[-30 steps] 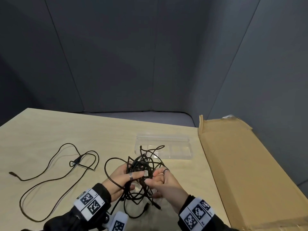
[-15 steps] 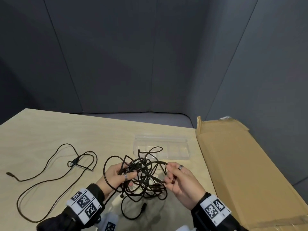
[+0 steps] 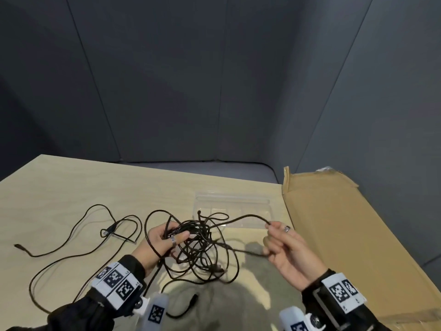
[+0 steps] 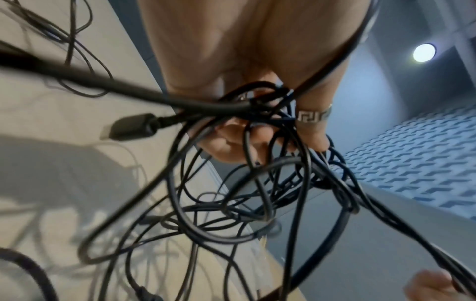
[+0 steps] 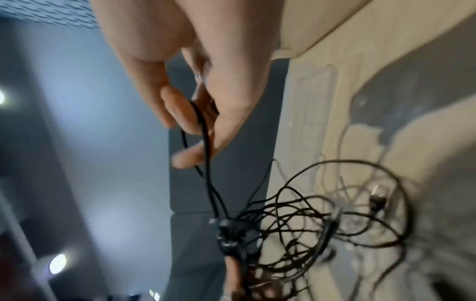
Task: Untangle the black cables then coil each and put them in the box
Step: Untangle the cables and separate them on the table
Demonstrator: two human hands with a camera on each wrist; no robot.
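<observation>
A tangle of black cables (image 3: 200,244) hangs just above the table in front of me. My left hand (image 3: 164,240) grips the knot's left side, fingers curled round several strands (image 4: 260,114). My right hand (image 3: 274,237) pinches a loop of one strand (image 3: 241,219) drawn out of the tangle to the right; the wrist view shows that cable strand (image 5: 206,142) running between thumb and fingers of the right hand (image 5: 201,126). A separate black cable (image 3: 71,235) lies spread loose on the table at the left. The clear plastic box (image 3: 232,203) stands behind the tangle.
A large flat cardboard sheet (image 3: 346,247) lies along the table's right side, close to my right hand. A plug end (image 3: 191,303) of a cable lies near the table's front edge. Grey padded walls enclose the table (image 3: 71,182) behind and to the right.
My right hand has moved right, away from the left, drawing a loop of cable out of the tangle. The left hand keeps its grip on the knot.
</observation>
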